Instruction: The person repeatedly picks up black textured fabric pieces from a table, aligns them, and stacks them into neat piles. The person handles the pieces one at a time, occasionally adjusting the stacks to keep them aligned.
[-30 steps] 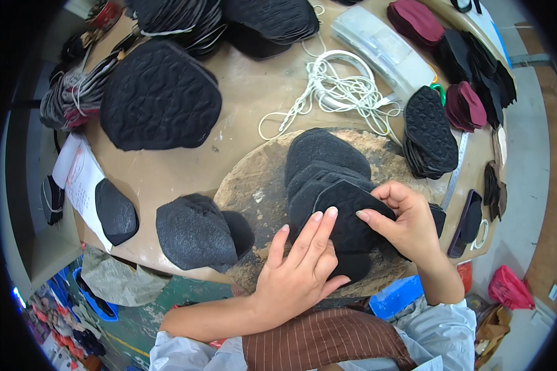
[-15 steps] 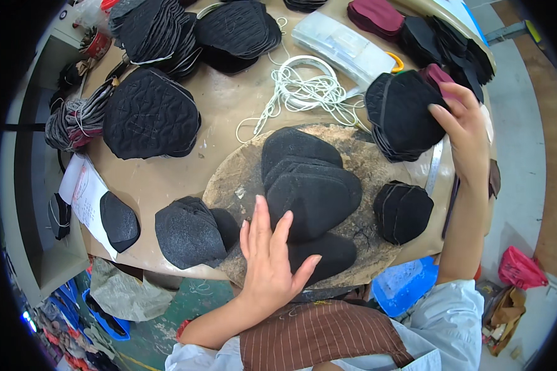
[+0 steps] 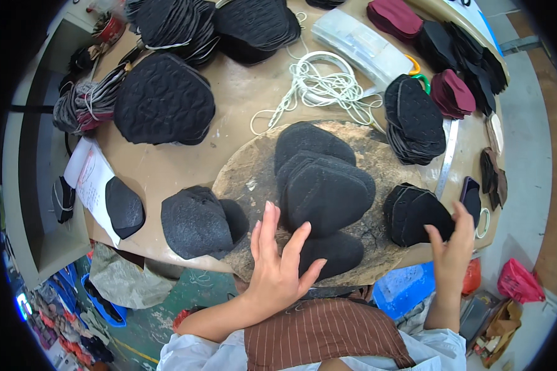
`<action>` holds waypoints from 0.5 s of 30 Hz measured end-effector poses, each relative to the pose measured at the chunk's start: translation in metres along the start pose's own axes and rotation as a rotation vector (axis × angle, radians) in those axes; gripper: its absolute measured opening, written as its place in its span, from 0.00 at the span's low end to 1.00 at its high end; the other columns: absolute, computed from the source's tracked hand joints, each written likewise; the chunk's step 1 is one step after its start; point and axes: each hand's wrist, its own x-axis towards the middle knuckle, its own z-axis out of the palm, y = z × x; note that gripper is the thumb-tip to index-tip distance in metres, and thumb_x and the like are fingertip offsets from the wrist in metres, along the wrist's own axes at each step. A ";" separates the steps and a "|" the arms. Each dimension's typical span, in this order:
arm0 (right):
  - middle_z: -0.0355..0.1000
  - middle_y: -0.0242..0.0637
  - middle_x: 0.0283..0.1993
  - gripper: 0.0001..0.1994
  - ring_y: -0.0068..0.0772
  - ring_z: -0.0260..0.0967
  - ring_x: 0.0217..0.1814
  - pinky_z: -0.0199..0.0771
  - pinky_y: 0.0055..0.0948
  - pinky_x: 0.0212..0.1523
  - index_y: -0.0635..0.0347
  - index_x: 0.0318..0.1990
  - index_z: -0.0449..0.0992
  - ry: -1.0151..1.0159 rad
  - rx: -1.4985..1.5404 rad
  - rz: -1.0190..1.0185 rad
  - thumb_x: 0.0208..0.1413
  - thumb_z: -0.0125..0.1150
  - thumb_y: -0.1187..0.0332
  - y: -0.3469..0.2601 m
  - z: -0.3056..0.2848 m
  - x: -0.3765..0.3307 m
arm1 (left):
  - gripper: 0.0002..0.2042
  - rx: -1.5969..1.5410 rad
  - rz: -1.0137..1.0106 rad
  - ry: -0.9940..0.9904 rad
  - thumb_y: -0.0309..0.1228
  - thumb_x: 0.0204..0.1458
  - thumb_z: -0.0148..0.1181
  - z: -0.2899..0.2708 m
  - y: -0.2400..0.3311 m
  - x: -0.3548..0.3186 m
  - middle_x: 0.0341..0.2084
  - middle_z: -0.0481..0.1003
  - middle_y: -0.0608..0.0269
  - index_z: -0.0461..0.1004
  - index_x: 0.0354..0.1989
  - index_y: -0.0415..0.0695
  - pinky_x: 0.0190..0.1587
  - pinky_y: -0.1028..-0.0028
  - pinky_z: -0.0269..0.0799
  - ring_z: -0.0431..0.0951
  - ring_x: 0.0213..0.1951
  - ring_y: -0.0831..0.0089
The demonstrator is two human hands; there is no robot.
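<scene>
A pile of smooth black fabric pieces [image 3: 328, 191], rounded in shape, lies overlapped on a round wooden block [image 3: 247, 167]. My left hand [image 3: 277, 266] is open, fingers spread, its tips by the pile's left lower edge, close to another black piece [image 3: 334, 253]. At the right edge of the block sits a small stack of black pieces [image 3: 405, 213]. My right hand [image 3: 453, 244] has thumb and fingers around the edge of a black fabric piece [image 3: 436, 221] that juts right over this stack. Farther back stands a taller black stack [image 3: 414, 117].
White cord [image 3: 328, 83] lies tangled behind the block, beside a clear plastic case [image 3: 356, 46]. Quilted black stacks [image 3: 164, 99] stand left and back. Maroon pieces [image 3: 453, 93], a metal ruler [image 3: 447, 157] and a phone-like dark object [image 3: 470, 196] are at the right.
My right hand has come down from the taller back stack to the small stack, where a black piece now juts out. My left hand stays by the pile. The whole view has shifted slightly.
</scene>
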 end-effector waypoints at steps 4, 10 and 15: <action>0.62 0.37 0.25 0.19 0.32 0.63 0.29 0.64 0.29 0.32 0.66 0.45 0.72 -0.286 0.288 0.109 0.42 0.65 0.80 0.007 -0.024 0.022 | 0.23 -0.090 0.010 0.064 0.27 0.42 0.69 0.000 -0.003 -0.012 0.62 0.42 0.31 0.66 0.46 0.37 0.60 0.54 0.62 0.60 0.61 0.36; 0.70 0.31 0.33 0.09 0.20 0.67 0.34 0.68 0.20 0.37 0.68 0.39 0.74 -0.511 1.200 0.116 0.49 0.61 0.81 -0.043 -0.020 0.058 | 0.17 -0.183 -0.007 0.151 0.29 0.43 0.68 0.011 -0.007 -0.023 0.61 0.51 0.31 0.69 0.40 0.42 0.62 0.52 0.51 0.62 0.62 0.46; 0.72 0.28 0.36 0.07 0.14 0.66 0.38 0.69 0.18 0.39 0.67 0.40 0.74 -0.780 1.278 0.092 0.53 0.62 0.78 -0.083 0.048 0.067 | 0.22 -0.150 0.033 0.140 0.26 0.42 0.68 0.008 -0.011 -0.023 0.60 0.48 0.34 0.66 0.45 0.37 0.59 0.55 0.63 0.65 0.59 0.41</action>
